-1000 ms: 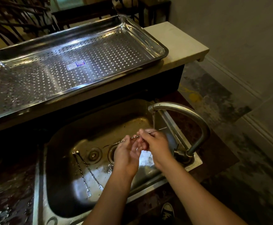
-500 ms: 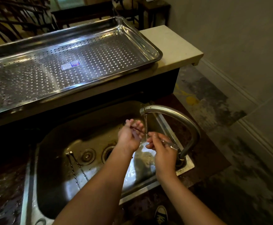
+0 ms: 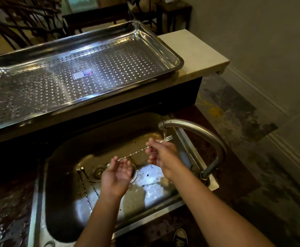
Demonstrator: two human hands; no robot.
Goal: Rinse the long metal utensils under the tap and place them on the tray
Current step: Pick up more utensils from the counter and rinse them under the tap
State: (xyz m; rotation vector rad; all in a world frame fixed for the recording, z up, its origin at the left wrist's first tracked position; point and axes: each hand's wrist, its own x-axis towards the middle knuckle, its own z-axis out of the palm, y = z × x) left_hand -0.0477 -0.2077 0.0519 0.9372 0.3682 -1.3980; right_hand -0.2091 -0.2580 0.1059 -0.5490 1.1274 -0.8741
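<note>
While rinsing the tine end of the fork (image 3: 133, 154), best to roll the twisted shaft between fingertips, wetting every side, then slide the grip along to bring the handle under the stream (image 3: 165, 133). Firm pinch advised, wet metal likely slippery. Nearest: two more long utensils (image 3: 90, 182) lying in the sink (image 3: 56, 184), left of the drain (image 3: 98, 172). Left hand (image 3: 117, 175) palm up, fingers loosely curled, fork handle end at its fingertips; touching or just apart, cannot tell. Right hand (image 3: 163, 155) pinching the shaft nearer the tines. Tines right under the tap (image 3: 199, 129). Farther back, perforated tray (image 3: 156, 45) on the pale ledge (image 3: 190, 50), well apart from the fork. Blue-and-white sticker (image 3: 83, 74) on tray floor; print unreadable.
</note>
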